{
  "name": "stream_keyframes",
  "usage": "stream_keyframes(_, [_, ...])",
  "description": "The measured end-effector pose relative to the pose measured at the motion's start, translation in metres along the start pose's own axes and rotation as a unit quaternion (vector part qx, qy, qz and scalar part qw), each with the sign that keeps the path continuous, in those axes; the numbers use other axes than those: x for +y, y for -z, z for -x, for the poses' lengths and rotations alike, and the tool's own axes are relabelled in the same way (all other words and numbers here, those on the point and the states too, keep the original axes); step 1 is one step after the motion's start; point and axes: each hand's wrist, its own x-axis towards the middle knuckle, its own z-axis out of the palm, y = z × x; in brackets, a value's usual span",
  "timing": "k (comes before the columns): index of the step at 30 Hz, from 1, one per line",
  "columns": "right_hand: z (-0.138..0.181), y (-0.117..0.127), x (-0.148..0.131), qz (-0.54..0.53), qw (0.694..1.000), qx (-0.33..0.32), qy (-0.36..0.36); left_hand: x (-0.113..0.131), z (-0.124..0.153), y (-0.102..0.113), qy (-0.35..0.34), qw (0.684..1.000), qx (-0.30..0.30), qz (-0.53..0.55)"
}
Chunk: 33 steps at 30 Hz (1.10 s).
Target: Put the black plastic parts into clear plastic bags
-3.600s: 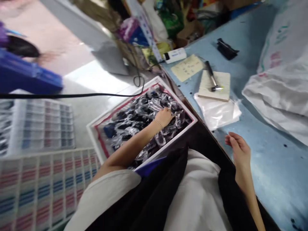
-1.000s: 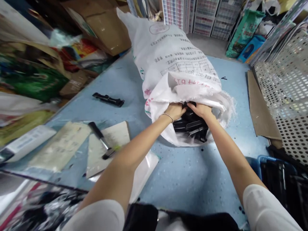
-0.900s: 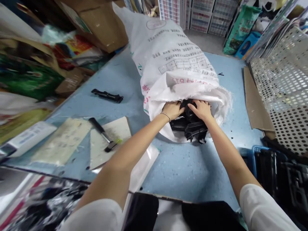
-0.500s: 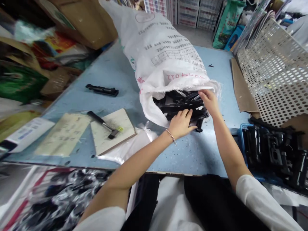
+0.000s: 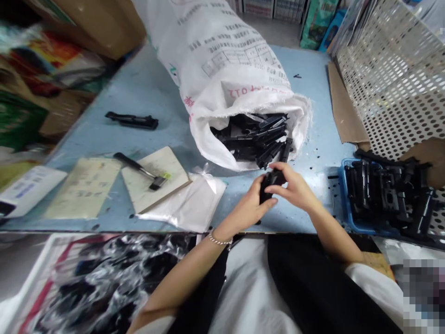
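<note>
**Handling the Black Part: Two-Hand Hold**

The black part (image 5: 264, 186) is held just right of the frame's centre, above the blue tabletop (image 5: 174, 134) and just below the mouth of the white sack (image 5: 239, 88). The left hand (image 5: 253, 204) is closed around the part's lower left side, thumb toward the bottom. The right hand (image 5: 292, 187) holds the upper right side between thumb and fingers. The fingers cover much of the part, so its full outline cannot be told.

Similar pieces (image 5: 255, 134) lie in the sack mouth; more fill the blue basket (image 5: 344, 199) at the right of the frame. A single piece (image 5: 134, 120) lies on the tabletop at the left.

Handling: by its look, the part should be light, stiff and somewhat slippery, probably hard plastic. Grip it by the long sides, near the middle. Avoid loading the narrow ends, which may be the more fragile sections.
</note>
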Motion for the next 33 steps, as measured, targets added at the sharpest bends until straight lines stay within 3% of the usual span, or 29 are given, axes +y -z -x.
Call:
stream_keyframes(4, [0.012,-0.014,-0.002,0.017,0.999,0.01,0.028,-0.005,0.015,-0.002,0.114,0.964,0.022,0.241])
stream_keyframes(7, [0.021,-0.017,0.003,0.118,0.992,-0.01,0.051,-0.011,0.027,-0.003,0.153,0.939,0.031,0.308])
stream_keyframes(10, [0.026,-0.024,0.003,0.123,0.992,-0.036,0.005,-0.017,0.037,-0.011,0.146,0.951,0.023,0.271])
stream_keyframes(13, [0.026,-0.037,0.004,-0.054,0.99,-0.029,-0.123,-0.021,0.044,-0.021,0.069,0.99,0.057,0.113])
stream_keyframes(16, [0.027,-0.044,0.007,-0.219,0.955,-0.046,-0.192,-0.025,0.047,-0.024,0.02,0.997,0.079,0.015])
stream_keyframes(18, [0.028,-0.042,0.01,-0.181,0.97,-0.047,-0.157,-0.025,0.047,-0.021,0.033,0.996,0.071,0.047])
stream_keyframes(21, [0.028,-0.03,0.009,0.062,0.997,-0.04,-0.017,-0.022,0.044,-0.014,0.081,0.983,0.061,0.153])
stream_keyframes(23, [0.025,-0.022,0.005,0.226,0.968,-0.067,0.088,-0.017,0.042,-0.007,0.138,0.964,0.037,0.225])
stream_keyframes(25, [0.021,-0.013,-0.002,0.325,0.921,-0.128,0.174,-0.013,0.042,0.002,0.205,0.938,-0.008,0.281])
stream_keyframes(27, [0.015,-0.006,-0.01,0.364,0.877,-0.204,0.239,-0.011,0.043,0.011,0.268,0.909,-0.066,0.312])
stream_keyframes(29, [0.011,-0.001,-0.017,0.359,0.854,-0.259,0.273,-0.01,0.045,0.018,0.319,0.883,-0.116,0.324])
stream_keyframes(31, [0.007,0.001,-0.019,0.329,0.861,-0.279,0.268,-0.008,0.048,0.021,0.337,0.877,-0.133,0.316])
stream_keyframes(33, [0.005,-0.004,-0.017,0.282,0.895,-0.264,0.224,-0.004,0.05,0.017,0.311,0.898,-0.104,0.293])
